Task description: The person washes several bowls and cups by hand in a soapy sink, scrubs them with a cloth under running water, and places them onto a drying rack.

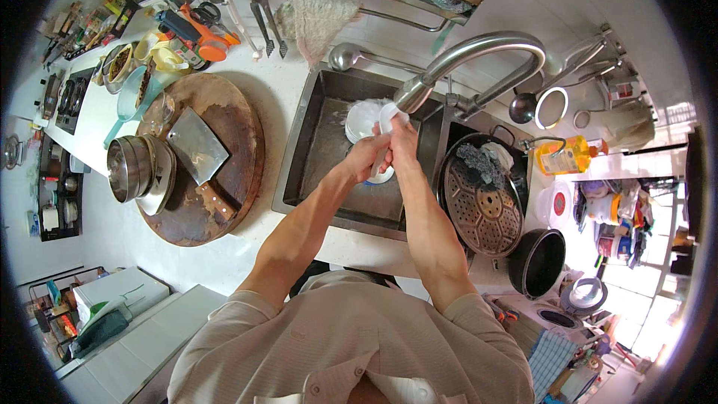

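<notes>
Over the sink (325, 163), my left hand (366, 156) and my right hand (404, 139) come together around a small white dish (387, 115), just below the faucet head (414, 94). My fingers cover much of the dish, so its exact shape is unclear. Several white bowls (359, 123) sit stacked in the basin, just beyond my left hand. Partly hidden under my hands, another white dish (382, 177) with a bit of blue rests on the sink floor.
Left of the sink, a round wooden chopping board (241, 123) bears a cleaver (199, 146) and stacked metal bowls (130, 168). To the right are a perforated steamer rack (488, 219) with a dark scrubber (481, 164), a yellow soap bottle (561, 156) and a black pot (537, 264). A ladle (345, 57) lies behind the sink.
</notes>
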The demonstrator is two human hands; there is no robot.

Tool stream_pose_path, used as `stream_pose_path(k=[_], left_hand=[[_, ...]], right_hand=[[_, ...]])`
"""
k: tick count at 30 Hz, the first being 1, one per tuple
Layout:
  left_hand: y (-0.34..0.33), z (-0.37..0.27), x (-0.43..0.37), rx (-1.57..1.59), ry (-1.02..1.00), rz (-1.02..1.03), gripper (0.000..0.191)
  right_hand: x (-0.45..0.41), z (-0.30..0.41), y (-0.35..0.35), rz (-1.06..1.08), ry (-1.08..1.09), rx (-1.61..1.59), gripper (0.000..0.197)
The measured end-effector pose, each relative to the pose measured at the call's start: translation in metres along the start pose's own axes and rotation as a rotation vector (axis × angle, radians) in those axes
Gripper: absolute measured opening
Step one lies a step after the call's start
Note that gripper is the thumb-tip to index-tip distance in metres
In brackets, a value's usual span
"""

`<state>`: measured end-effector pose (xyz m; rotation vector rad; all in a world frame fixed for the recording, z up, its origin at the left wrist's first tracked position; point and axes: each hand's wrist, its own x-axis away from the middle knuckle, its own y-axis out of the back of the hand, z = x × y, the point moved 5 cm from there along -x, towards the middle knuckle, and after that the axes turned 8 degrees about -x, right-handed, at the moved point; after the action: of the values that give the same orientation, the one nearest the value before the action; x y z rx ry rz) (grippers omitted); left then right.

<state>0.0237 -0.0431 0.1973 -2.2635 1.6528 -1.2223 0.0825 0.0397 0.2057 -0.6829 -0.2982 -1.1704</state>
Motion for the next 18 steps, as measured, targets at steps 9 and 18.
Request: stream_pose_path(k=[9, 18], left_hand=[[0.014, 0.020, -0.013, -0.586, -0.056, 0.021, 0.021], [-0.013, -0.006, 0.038, -1.603, -0.544, -0.465, 0.041]], right_hand=[[-0.021, -0.045, 0.023, 0.061, 0.230, 0.034, 0.046], [-0.019, -0.010, -0.009, -0.010, 0.038, 0.016, 0.041]])
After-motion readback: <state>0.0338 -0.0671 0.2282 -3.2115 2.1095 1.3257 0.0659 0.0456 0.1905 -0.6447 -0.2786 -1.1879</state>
